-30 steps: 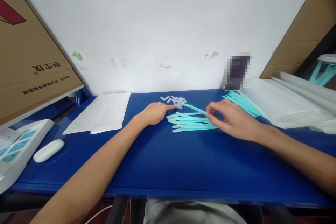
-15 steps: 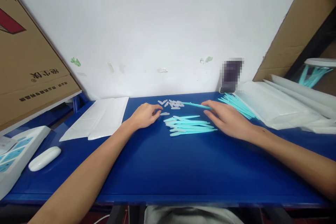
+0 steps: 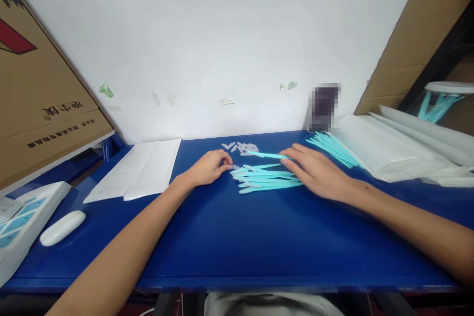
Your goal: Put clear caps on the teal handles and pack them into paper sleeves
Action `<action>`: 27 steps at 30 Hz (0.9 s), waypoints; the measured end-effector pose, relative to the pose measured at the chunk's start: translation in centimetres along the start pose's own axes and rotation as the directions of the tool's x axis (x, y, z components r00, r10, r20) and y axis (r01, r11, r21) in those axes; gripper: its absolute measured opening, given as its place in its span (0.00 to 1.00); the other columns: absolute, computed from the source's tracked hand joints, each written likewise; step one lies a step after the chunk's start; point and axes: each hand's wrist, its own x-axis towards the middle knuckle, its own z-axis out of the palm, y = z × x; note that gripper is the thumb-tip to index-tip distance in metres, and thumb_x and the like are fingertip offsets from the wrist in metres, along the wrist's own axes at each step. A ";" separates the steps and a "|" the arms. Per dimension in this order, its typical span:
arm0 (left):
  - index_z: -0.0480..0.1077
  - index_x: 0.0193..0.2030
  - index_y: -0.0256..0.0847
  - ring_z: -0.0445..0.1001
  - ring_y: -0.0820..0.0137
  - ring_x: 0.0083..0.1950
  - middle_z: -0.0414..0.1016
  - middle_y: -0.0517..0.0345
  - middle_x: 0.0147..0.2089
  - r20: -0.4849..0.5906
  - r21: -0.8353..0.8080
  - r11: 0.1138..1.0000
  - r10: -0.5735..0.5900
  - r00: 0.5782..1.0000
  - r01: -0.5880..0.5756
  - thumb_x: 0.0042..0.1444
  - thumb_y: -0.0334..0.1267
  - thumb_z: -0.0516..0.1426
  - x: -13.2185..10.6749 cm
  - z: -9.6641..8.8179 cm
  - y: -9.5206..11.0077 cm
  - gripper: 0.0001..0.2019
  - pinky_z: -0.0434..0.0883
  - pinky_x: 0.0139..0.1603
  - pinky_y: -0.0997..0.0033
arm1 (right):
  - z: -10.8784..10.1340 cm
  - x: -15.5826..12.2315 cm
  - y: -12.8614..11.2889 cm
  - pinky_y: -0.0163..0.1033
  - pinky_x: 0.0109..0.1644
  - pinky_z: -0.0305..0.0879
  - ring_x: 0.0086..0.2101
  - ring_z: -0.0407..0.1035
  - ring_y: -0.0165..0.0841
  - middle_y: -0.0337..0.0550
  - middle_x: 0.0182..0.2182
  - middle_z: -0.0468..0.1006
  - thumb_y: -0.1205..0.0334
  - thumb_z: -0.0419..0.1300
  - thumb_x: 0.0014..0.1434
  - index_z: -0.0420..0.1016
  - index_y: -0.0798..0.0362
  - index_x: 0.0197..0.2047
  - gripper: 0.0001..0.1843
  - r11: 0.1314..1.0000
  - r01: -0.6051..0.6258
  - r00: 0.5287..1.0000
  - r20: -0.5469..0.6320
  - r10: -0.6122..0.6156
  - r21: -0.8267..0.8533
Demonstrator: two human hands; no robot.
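Note:
My left hand (image 3: 207, 168) rests on the blue table (image 3: 237, 237) with its fingertips pinched together near a small clear cap, just left of a row of turquoise plastic sticks (image 3: 266, 177). My right hand (image 3: 314, 173) lies at the right end of that row and pinches one turquoise stick (image 3: 266, 155) by its end, the stick pointing left toward several loose clear caps (image 3: 240, 147). What the left fingertips pinch is too small to make out.
Another bundle of turquoise sticks (image 3: 333, 148) lies at the back right beside stacked clear plastic bags (image 3: 392, 153). White bags (image 3: 137, 170) lie at the left. A white mouse (image 3: 62, 227) and a white device (image 3: 18, 222) sit at the far left under a cardboard box (image 3: 40, 84).
My left hand pulled back from the cap pile toward the left end of the row. My right hand lifted one stick from the row and holds it out toward the caps.

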 end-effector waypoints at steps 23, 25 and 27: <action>0.57 0.37 0.42 0.64 0.68 0.30 0.65 0.59 0.32 -0.051 0.171 0.967 0.198 0.979 -0.187 0.74 0.45 0.38 -0.8 -0.2 3.3 0.16 0.60 0.34 0.66 | -0.8 0.0 -0.7 0.41 0.37 0.62 0.32 0.72 0.37 0.44 0.33 0.80 0.55 0.44 0.71 0.75 0.52 0.42 0.20 0.994 -0.008 0.999 -0.047 0.013 0.110; 0.58 0.38 0.42 0.64 0.68 0.30 0.65 0.59 0.32 -0.048 0.165 0.969 0.197 0.979 -0.186 0.74 0.44 0.38 -0.9 -0.3 3.3 0.15 0.60 0.33 0.66 | -0.8 0.1 -0.7 0.41 0.36 0.61 0.30 0.71 0.37 0.44 0.31 0.80 0.54 0.44 0.71 0.76 0.52 0.41 0.20 0.995 -0.013 0.997 -0.076 0.021 0.101; 0.58 0.38 0.42 0.65 0.68 0.30 0.65 0.59 0.32 -0.049 0.156 0.971 0.192 0.980 -0.183 0.74 0.44 0.38 -0.9 -0.3 3.4 0.15 0.60 0.33 0.66 | -0.8 0.1 -0.6 0.41 0.36 0.61 0.31 0.72 0.37 0.44 0.32 0.80 0.54 0.45 0.71 0.76 0.52 0.41 0.20 0.996 -0.024 0.996 -0.086 0.031 0.083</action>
